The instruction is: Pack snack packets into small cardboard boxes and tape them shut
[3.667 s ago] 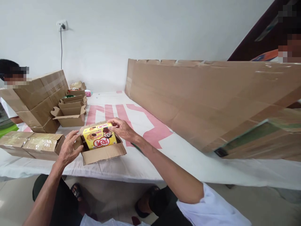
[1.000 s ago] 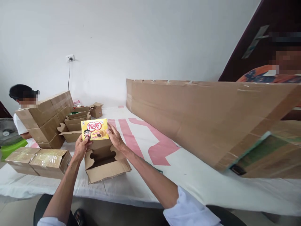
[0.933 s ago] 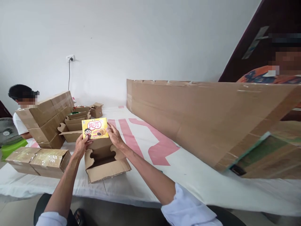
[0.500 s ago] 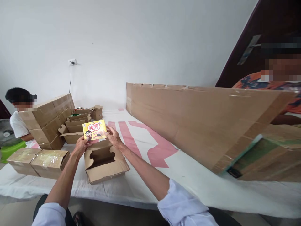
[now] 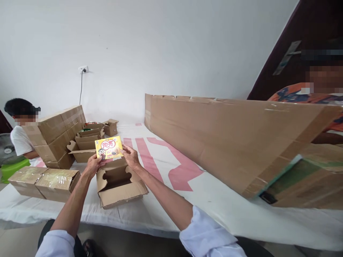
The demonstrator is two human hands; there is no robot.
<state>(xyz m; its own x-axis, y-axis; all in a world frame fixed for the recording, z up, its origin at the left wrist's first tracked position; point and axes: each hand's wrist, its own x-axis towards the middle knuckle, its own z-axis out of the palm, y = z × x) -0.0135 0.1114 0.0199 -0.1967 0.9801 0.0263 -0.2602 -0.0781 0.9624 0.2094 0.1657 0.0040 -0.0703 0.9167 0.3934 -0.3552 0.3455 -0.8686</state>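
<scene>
Fingers (image 5: 99, 161) of left hand (image 5: 93, 166) and right hand (image 5: 132, 158) both pinch the yellow snack box (image 5: 108, 147) by its lower corners. Box sits tilted in the air, just above the open carton (image 5: 119, 185) on the white table (image 5: 214, 203).

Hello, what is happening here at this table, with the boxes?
A person holds a yellow snack box with both hands, left hand and right hand, above an open cardboard carton on the white-covered table. More cartons, open and taped, stand at the left. Two other people sit nearby.
</scene>
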